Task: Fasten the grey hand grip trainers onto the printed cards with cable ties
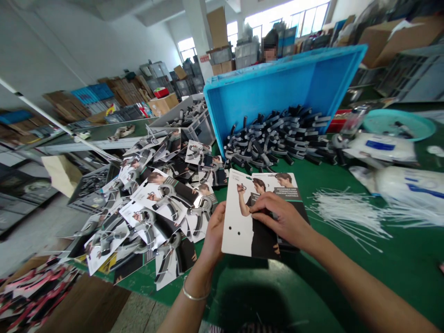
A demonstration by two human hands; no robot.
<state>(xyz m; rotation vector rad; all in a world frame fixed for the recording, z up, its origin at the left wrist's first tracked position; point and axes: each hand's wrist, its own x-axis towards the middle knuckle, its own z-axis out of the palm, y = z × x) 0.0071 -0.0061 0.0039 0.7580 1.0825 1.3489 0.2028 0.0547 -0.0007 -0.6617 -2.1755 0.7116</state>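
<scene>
Printed cardboard cards (239, 240) lie at the centre, a white one with two small holes overlapping others to its right. My left hand (215, 231) grips the left edge of the front card, its fingers partly hidden behind it. Over the cards, my right hand (280, 217) has its thumb and fingertips pressed together on the front card's right part. To the left is a heap of cards with grey and black hand grips (169, 199) attached. Loose hand grips (277, 138) spill from a tipped blue crate (263, 88) behind the cards.
White cable ties (347, 217) lie on the green table (333, 286) at the right, near plastic bags (409, 185) and a turquoise tray (398, 121). A grey crate (204, 127) stands behind the heap. A person (270, 44) is beyond the blue crate.
</scene>
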